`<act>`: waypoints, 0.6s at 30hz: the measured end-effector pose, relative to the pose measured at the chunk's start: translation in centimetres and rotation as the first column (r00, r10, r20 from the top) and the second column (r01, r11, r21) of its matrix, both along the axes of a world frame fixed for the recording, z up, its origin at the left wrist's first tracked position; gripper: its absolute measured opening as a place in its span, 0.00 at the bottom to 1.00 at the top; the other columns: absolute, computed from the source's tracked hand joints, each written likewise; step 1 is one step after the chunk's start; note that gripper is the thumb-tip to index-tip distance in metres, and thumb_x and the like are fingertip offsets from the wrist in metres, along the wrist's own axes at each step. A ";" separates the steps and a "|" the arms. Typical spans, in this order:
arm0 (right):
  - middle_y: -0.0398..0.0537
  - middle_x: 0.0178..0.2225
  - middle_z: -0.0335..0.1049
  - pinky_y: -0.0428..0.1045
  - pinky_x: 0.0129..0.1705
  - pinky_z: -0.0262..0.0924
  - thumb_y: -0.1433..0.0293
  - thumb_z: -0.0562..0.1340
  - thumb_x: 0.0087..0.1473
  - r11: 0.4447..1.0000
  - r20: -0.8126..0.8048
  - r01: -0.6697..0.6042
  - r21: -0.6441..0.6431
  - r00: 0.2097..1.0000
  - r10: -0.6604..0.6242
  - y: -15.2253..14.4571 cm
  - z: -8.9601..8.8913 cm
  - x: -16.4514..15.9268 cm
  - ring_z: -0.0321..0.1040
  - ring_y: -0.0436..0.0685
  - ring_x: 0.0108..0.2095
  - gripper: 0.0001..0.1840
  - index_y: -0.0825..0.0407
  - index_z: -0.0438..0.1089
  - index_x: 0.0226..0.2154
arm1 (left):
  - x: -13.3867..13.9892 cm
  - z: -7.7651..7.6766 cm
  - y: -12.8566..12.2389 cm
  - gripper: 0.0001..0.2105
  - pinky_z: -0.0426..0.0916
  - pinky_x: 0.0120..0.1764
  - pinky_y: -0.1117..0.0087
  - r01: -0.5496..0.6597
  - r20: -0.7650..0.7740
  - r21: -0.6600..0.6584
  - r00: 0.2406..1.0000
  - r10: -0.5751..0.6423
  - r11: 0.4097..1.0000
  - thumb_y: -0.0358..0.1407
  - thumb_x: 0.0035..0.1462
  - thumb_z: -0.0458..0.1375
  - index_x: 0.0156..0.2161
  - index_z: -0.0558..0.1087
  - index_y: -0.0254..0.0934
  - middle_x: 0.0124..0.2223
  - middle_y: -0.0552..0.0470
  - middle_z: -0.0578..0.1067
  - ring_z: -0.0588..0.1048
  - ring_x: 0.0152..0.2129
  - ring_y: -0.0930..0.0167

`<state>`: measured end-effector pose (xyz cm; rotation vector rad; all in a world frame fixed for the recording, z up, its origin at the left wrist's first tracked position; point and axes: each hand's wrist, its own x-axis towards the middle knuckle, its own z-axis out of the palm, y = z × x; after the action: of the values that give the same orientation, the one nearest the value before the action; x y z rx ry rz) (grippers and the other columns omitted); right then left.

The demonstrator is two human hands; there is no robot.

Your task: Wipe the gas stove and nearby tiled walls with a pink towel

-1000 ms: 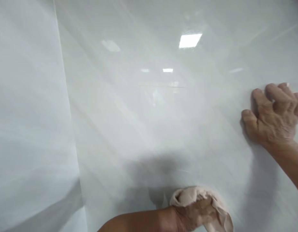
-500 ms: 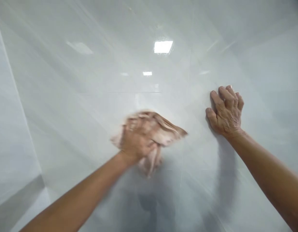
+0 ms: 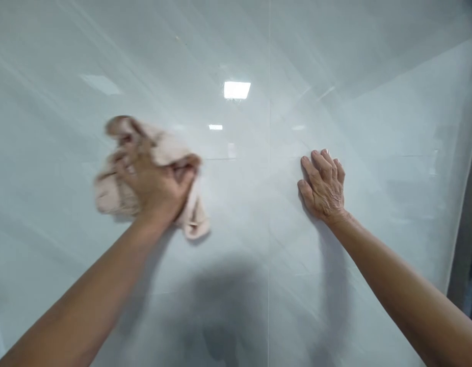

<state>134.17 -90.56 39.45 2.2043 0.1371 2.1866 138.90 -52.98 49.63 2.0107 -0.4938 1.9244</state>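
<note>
My left hand (image 3: pixel 154 181) presses a crumpled pale pink cloth (image 3: pixel 109 193) against a glossy grey-white tiled wall (image 3: pixel 236 204). Motion smears the fingers and the cloth a little; folds stick out above, left and below the hand. Over to the right, my right hand (image 3: pixel 323 186) lies on the bare tile with its fingers apart and holds nothing.
Thin joints run between the large tiles, one vertical joint (image 3: pixel 269 229) passing between my hands. Ceiling light reflections (image 3: pixel 237 90) shine on the surface. At the far right the tiling ends at an edge (image 3: pixel 460 219) with a darker area beyond.
My left hand and the cloth have moved left and upward across the wall. My right hand keeps its place on the tile while the view has turned toward the right, bringing the wall's right edge in.
</note>
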 end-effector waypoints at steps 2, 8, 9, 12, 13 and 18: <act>0.49 0.70 0.53 0.68 0.70 0.38 0.58 0.48 0.67 1.000 -0.011 -0.001 0.008 1.000 0.001 -0.1 0.0 -0.2 0.42 0.67 0.73 0.31 0.40 0.51 0.71 | -1.5 -1.1 -5.1 0.30 0.36 0.67 0.31 0.111 -0.008 0.208 0.994 -0.112 0.972 0.56 0.58 0.58 0.60 0.69 0.41 0.72 0.45 0.59 0.47 0.71 0.44; 0.54 0.67 0.57 0.66 0.70 0.41 0.60 0.40 0.68 0.993 0.038 -0.120 0.016 0.992 0.119 -0.8 0.1 -0.3 0.46 0.61 0.72 0.31 0.47 0.52 0.68 | -4.7 -10.6 -15.1 0.29 0.31 0.68 0.30 0.374 -0.244 0.579 0.927 -0.284 0.724 0.45 0.64 0.57 0.68 0.61 0.44 0.74 0.43 0.56 0.46 0.72 0.47; 0.54 0.67 0.57 0.67 0.70 0.42 0.60 0.39 0.68 0.991 0.036 -0.129 0.016 0.991 0.129 -0.8 0.2 -0.3 0.46 0.61 0.72 0.30 0.48 0.53 0.68 | -4.9 -13.2 -15.9 0.27 0.32 0.68 0.31 0.466 -0.357 0.590 0.883 -0.304 0.660 0.43 0.65 0.55 0.68 0.61 0.44 0.74 0.43 0.57 0.46 0.72 0.48; 0.50 0.69 0.54 0.71 0.70 0.37 0.59 0.41 0.68 0.997 -0.064 -0.070 0.044 0.995 0.073 -0.4 0.3 -0.2 0.40 0.64 0.73 0.29 0.46 0.55 0.67 | -5.4 -21.8 -17.7 0.24 0.42 0.72 0.42 0.839 -0.785 0.322 0.496 -0.372 0.439 0.34 0.67 0.47 0.67 0.63 0.43 0.70 0.43 0.66 0.52 0.72 0.57; 0.48 0.70 0.52 0.72 0.70 0.35 0.59 0.42 0.68 0.998 -0.103 -0.038 0.056 0.994 0.043 -0.3 0.3 -0.2 0.38 0.65 0.73 0.29 0.44 0.54 0.68 | -5.6 -24.5 -18.1 0.24 0.49 0.71 0.46 0.876 -0.841 0.259 0.412 -0.351 0.406 0.35 0.67 0.46 0.66 0.66 0.43 0.68 0.42 0.68 0.56 0.71 0.58; 0.49 0.71 0.51 0.73 0.69 0.25 0.60 0.45 0.69 0.996 -0.177 0.042 0.083 0.984 -0.027 0.3 0.3 0.1 0.31 0.66 0.73 0.29 0.44 0.49 0.69 | -8.3 -35.2 -19.0 0.30 0.71 0.55 0.51 0.599 -0.683 -0.730 -0.633 -0.364 0.329 0.59 0.64 0.44 0.54 0.74 0.39 0.55 0.35 0.77 0.75 0.57 0.54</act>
<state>134.25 -90.22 39.72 2.4252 0.0084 2.0140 130.61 -71.96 14.45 1.6337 -1.0152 -0.7525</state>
